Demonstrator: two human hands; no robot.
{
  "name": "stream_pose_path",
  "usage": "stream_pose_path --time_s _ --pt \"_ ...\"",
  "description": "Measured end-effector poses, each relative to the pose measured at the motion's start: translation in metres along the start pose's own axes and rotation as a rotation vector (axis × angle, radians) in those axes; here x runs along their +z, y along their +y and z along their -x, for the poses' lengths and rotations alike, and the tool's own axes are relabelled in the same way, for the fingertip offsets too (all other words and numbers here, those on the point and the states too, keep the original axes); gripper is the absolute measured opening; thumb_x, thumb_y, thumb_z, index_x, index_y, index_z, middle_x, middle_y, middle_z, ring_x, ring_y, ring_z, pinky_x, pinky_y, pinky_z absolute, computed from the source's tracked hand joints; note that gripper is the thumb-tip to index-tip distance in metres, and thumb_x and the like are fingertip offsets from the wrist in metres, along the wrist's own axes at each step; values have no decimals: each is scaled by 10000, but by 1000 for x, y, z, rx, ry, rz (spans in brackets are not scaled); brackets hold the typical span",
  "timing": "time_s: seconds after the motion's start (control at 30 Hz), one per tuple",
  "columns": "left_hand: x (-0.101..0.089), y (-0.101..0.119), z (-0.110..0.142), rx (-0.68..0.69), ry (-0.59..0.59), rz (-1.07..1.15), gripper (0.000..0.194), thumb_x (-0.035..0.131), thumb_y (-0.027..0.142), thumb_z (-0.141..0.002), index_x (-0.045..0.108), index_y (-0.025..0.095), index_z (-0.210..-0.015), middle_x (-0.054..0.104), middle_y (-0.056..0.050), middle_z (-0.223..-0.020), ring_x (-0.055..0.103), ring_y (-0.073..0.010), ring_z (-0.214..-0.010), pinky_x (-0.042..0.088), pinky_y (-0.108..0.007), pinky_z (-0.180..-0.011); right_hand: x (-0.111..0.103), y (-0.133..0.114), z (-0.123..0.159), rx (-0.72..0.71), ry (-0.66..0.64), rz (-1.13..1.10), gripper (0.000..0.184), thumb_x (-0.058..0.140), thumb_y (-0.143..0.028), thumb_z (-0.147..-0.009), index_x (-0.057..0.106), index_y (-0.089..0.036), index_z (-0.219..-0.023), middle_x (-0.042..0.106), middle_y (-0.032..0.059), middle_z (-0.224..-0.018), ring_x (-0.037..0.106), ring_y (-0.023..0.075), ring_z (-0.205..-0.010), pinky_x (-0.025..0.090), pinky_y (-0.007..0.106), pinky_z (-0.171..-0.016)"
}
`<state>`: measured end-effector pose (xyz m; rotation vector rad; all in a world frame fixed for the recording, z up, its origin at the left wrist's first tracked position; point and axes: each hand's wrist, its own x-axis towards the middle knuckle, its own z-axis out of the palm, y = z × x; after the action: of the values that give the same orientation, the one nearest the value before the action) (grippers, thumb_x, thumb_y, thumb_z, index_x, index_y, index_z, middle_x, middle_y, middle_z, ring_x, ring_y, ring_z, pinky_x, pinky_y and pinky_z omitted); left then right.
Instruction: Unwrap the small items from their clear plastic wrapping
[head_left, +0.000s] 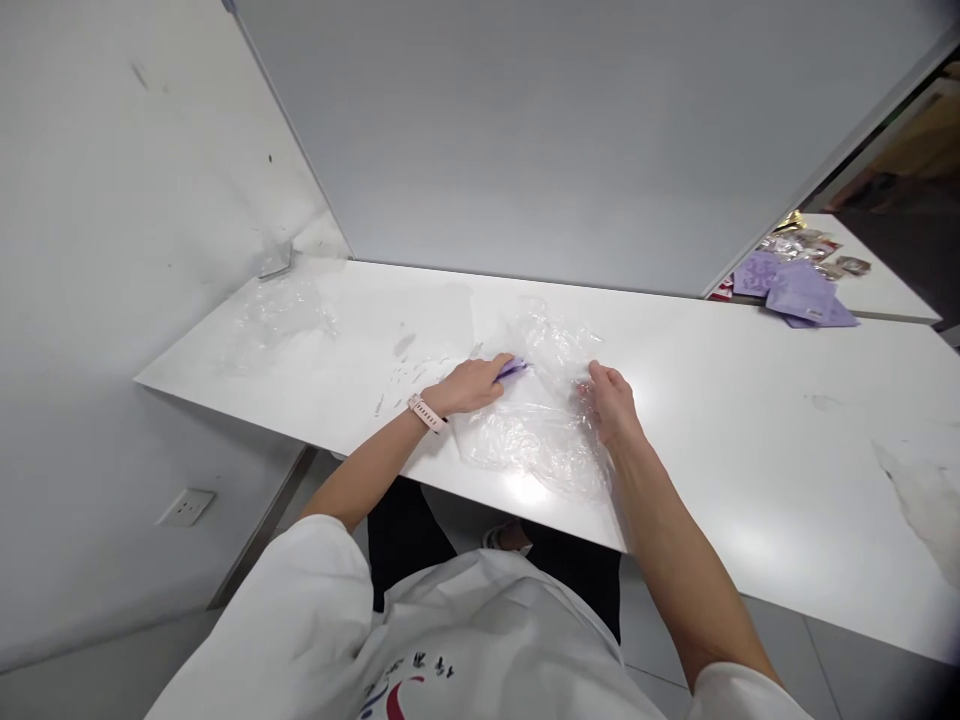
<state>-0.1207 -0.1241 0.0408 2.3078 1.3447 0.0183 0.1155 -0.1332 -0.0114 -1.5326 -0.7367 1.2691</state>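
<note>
My left hand, with a pale pink band at its wrist, is closed on a small purple packet, mostly covered by the fingers. Clear plastic bags lie crumpled on the white table between my hands. At their right side my right hand pinches the edge of the clear plastic between thumb and fingers. How many layers of plastic there are, I cannot tell.
More clear crumpled plastic lies at the table's left end. Several purple packets overlap at the back right, beside assorted wrapped items. A grey panel rises along the table's back edge; a wall stands left.
</note>
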Motion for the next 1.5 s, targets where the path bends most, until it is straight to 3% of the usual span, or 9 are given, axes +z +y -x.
stream_pose_path --time_s 0.2,0.43,0.63,0.77,0.87,1.03,1.23,1.33,1.5 --pt "7 -32 2 -259 466 472 309 573 415 -927 691 191 -1105 715 -42 -817 664 -229 -789 501 -324 -764 -5 4 3 -338 -371 564 444 816 -400 -650 737 -280 -1071 546 -62 -566 461 106 -525 335 215 -511" --pt "0 -66 47 -190 868 1622 334 673 460 -895 674 152 -1025 753 -92 -1055 710 -215 -1010 570 -408 -937 14 8 3 -385 -210 361 294 659 -490 -820 701 -199 -806 563 -21 -645 416 98 -557 311 225 -518" --pt "-18 -61 92 -107 1198 1534 357 588 534 -938 696 211 -1047 763 -54 -1057 749 -213 -926 573 -431 -972 122 -29 18 -670 -373 260 239 531 -421 -926 645 -214 -888 564 -11 -714 505 121 -671 410 244 -653" --pt "-23 -56 109 -102 1221 1452 413 620 585 -898 707 196 -1004 773 -50 -972 752 -227 -915 595 -424 -933 205 -49 14 -703 -711 373 280 545 -448 -921 660 -208 -1008 659 17 -859 568 147 -773 467 285 -768" --pt "-18 -58 112 -149 1208 1441 430 668 589 -859 705 178 -984 769 -53 -948 751 -226 -893 625 -399 -858 224 -53 8 -637 -847 549 342 685 -449 -832 682 -204 -1071 706 54 -1052 610 191 -919 479 354 -890" --pt "0 -47 96 -232 1051 1424 445 735 566 -799 687 149 -945 745 -51 -900 742 -219 -819 644 -369 -717 160 -48 26 -535 -479 240 440 532 -588 -922 659 -249 -1170 680 63 -1188 621 211 -1091 498 366 -930" --pt "25 20 46 -77 420 1273 376 711 518 -826 681 143 -830 700 -56 -746 690 -188 -672 607 -326 -593 44 -27 65 -256 -480 113 543 822 -503 -718 668 -228 -1161 710 69 -1045 668 214 -904 551 315 -731" --pt "44 59 9 -13 227 1240 346 688 481 -852 666 143 -921 700 -81 -843 689 -199 -720 594 -320 -587 -9 -4 66 -233 -192 28 466 844 -486 -685 688 -183 -1002 712 73 -977 666 226 -877 560 338 -743" --pt "79 122 -63 38 77 935 426 668 376 -867 558 186 -1233 702 -100 -1050 701 -218 -757 592 -378 -706 -93 36 58 -314 314 87 820 808 -527 -710 479 -240 -1405 631 106 -1255 650 254 -1053 573 362 -840"
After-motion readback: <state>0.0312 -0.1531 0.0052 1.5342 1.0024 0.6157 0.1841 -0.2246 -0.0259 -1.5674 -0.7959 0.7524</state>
